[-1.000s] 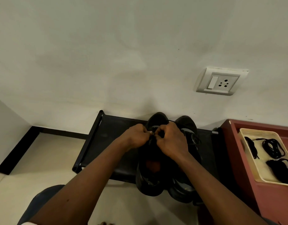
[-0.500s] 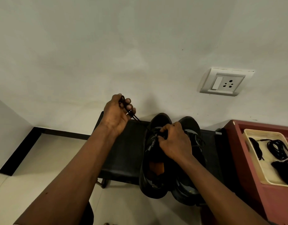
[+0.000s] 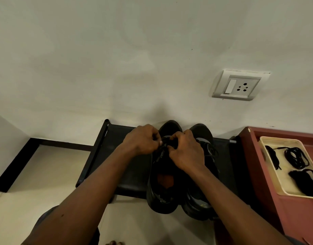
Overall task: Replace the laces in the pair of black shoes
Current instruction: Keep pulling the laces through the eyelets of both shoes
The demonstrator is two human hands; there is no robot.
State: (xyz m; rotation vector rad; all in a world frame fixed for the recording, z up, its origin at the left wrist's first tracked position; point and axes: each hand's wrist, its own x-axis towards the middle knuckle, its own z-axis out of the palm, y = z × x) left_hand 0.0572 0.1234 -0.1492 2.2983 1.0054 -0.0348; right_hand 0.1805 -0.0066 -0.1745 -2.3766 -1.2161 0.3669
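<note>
The pair of black shoes stands side by side on a low black rack (image 3: 127, 167), long axes running away from the person, toes at the wall (image 3: 116, 68) and heels hanging over the rack's near edge. The first shoe (image 3: 162, 190) lies directly beneath both hands; the second shoe (image 3: 204, 195) sits touching it, just to the right of the right hand (image 3: 185, 153). The left hand (image 3: 143, 140) and the right hand meet over the first shoe's front eyelets, fingers curled tight, both pinching the dark lace (image 3: 167, 140) between them, though the lace itself is hard to make out there. Left of the left hand the rack top is bare up to its side rail, with pale floor (image 3: 37, 174) beyond; past the fingertips only the toe caps separate the hands from the wall. Well to the right of the right hand, a cream tray (image 3: 283, 141) holding spare laces (image 3: 296, 157) rests on a red cabinet (image 3: 293, 220). Half a second earlier the left hand was raised up and to the left, drawing the lace out; it has come back down beside the right hand, which has stayed on the shoe.
</note>
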